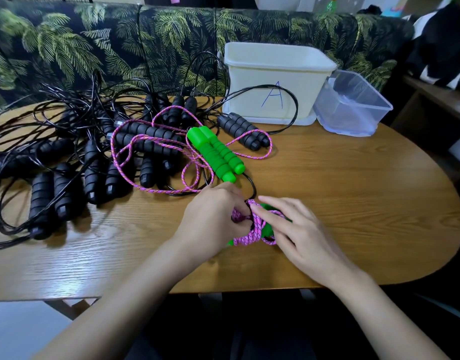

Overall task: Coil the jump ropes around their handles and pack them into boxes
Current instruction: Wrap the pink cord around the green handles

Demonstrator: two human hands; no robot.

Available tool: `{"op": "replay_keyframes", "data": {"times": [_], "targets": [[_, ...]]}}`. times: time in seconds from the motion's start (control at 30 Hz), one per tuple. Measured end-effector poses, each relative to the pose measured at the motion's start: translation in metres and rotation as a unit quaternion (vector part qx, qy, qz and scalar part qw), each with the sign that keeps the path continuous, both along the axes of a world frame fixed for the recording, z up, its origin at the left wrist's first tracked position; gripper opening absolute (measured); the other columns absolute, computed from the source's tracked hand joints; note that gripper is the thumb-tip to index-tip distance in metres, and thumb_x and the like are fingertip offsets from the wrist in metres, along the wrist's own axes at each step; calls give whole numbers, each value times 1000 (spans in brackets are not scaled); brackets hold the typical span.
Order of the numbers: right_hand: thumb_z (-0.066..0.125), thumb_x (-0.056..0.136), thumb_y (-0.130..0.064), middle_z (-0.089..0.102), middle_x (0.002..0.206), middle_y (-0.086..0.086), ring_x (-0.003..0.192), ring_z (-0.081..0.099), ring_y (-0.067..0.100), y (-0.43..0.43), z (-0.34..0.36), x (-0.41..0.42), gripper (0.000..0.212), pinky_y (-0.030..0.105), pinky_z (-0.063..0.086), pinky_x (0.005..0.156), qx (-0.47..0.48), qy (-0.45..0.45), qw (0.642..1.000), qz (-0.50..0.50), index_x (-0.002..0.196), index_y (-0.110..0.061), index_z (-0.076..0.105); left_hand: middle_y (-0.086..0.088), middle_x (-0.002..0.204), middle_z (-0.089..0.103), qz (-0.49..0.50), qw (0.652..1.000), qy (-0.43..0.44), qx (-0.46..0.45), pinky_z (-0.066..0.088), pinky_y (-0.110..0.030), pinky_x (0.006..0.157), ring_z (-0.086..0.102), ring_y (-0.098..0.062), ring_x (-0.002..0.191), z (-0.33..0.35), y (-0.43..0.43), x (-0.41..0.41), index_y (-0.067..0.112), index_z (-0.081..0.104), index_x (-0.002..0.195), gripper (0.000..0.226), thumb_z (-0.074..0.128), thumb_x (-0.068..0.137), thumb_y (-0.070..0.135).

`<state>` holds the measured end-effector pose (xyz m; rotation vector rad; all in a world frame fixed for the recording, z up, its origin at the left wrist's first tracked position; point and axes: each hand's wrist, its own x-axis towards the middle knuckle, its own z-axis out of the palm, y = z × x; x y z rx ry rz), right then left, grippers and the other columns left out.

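Note:
My left hand [210, 219] grips a pair of green handles [269, 229] wound with pink braided rope [252, 229] low on the wooden table [353, 203]. My right hand [299, 235] lies over the bundle, its fingers pinching the pink rope where it wraps. The handles are mostly hidden by both hands. Another jump rope with green handles [216, 154] and loose pink rope [156, 149] lies further back. A cream box marked A [275, 84] stands at the back, and a clear plastic box [351, 102] leans against its right side.
A tangled pile of black jump ropes [75, 162] with ribbed foam handles covers the table's left half, and one black pair [243, 131] lies in front of the cream box. A leaf-patterned sofa back [119, 48] runs behind the table.

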<state>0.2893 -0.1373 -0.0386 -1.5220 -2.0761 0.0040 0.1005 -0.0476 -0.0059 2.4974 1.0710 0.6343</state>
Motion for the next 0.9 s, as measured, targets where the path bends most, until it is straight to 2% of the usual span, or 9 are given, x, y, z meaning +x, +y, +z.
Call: {"op": "replay_keyframes", "data": {"times": [0.13, 0.27, 0.33, 0.43, 0.5, 0.6, 0.7, 0.8, 0.9], "targets": [[44, 100, -29, 49, 147, -7, 130, 46, 20, -3, -5, 5, 49, 41, 46, 102, -11, -72, 997, -10, 149, -26, 44, 14, 93, 63, 40, 992, -100, -64, 49, -26, 79, 62, -6, 85, -10, -2, 3, 27, 70, 69, 14, 75, 69, 13], [44, 99, -35, 50, 146, -8, 131, 45, 17, -7, -5, 3, 52, 39, 48, 101, -27, -74, 997, -27, 150, -28, 40, 12, 97, 66, -11, 984, -170, -52, 48, -22, 86, 64, -3, 94, -16, -2, -15, 23, 66, 82, 12, 73, 79, 15], [44, 98, -40, 48, 148, -8, 134, 42, 16, -7, -1, 0, 53, 37, 43, 104, -27, -76, 996, -41, 149, -27, 43, 8, 110, 66, -38, 989, -141, 2, 47, -30, 94, 62, -6, 105, -21, -6, -21, 19, 65, 98, 8, 64, 93, 24], [37, 100, -53, 30, 161, -6, 149, 24, 17, -5, 6, -6, 60, 40, 22, 118, -39, -121, 991, -46, 153, -25, 36, 6, 145, 52, -21, 990, 18, 135, 33, -52, 113, 50, -19, 132, -32, -12, -30, 25, 50, 138, 47, 33, 102, 51], [26, 101, -59, 16, 165, -5, 153, 11, 18, -3, 3, -11, 66, 45, 11, 121, -63, -147, 986, -34, 158, -25, 22, 0, 156, 38, -26, 984, 95, 149, 29, -58, 115, 39, -29, 141, -39, -12, -41, 29, 31, 153, 62, 23, 101, 63], [20, 100, -59, 9, 166, -7, 153, 9, 13, -2, -7, -13, 67, 48, 13, 122, -102, -146, 984, -26, 159, -28, 10, -6, 157, 35, -73, 983, 112, 125, 35, -44, 114, 36, -29, 139, -47, -1, -53, 29, 19, 157, 72, 28, 97, 67], [30, 100, -49, 8, 166, -9, 152, 10, 11, 0, -9, -9, 65, 38, 11, 123, -118, -121, 986, -15, 158, -32, 7, -3, 158, 31, -122, 983, 106, 90, 19, -25, 118, 29, -21, 141, -46, 10, -60, 23, 17, 158, 82, 40, 92, 66], [38, 102, -46, -11, 164, -11, 151, -13, 6, 0, -3, -10, 72, 28, -5, 122, -147, -102, 984, -15, 156, -35, -8, 1, 160, 29, -128, 986, 83, 63, 11, -19, 118, 25, -17, 146, -47, 15, -64, 16, 27, 155, 83, 44, 91, 66], [24, 98, -55, -30, 158, -12, 143, -33, 3, -7, 5, -19, 74, 21, -23, 114, -181, -130, 974, -41, 152, -34, -23, 4, 160, 28, -115, 991, 66, 31, 5, -17, 119, 22, -9, 148, -45, 16, -64, 16, 33, 152, 86, 43, 87, 71]]}}
